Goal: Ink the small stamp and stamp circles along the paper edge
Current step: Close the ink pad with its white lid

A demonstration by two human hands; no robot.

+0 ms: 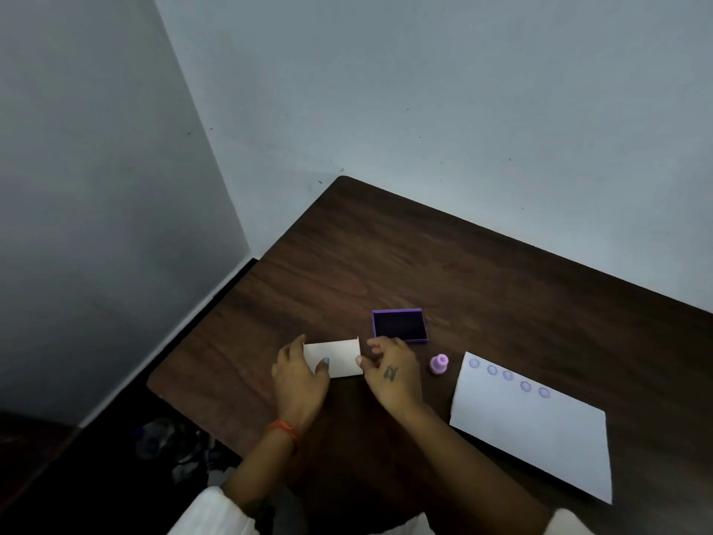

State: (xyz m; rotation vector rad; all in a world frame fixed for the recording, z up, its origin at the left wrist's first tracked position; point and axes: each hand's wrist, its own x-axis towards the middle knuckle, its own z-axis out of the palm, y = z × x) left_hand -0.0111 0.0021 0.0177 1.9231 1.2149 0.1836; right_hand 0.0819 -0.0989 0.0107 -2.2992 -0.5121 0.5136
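Observation:
A small pink-purple stamp (439, 364) stands upright on the dark wooden table (482, 287), between my right hand and the white paper (536, 430). The paper carries several purple circles along its upper edge. A purple ink pad (399, 325) lies open just beyond my hands. My left hand (299, 376) and my right hand (391, 374) hold a small white box lid (339, 357) by its two ends, fingertips pinching its edges. Neither hand touches the stamp.
The table's left edge runs close to my left hand, with a dark floor and some clutter (173, 446) below it. Grey walls close off the back and left. An orange band sits on my left wrist.

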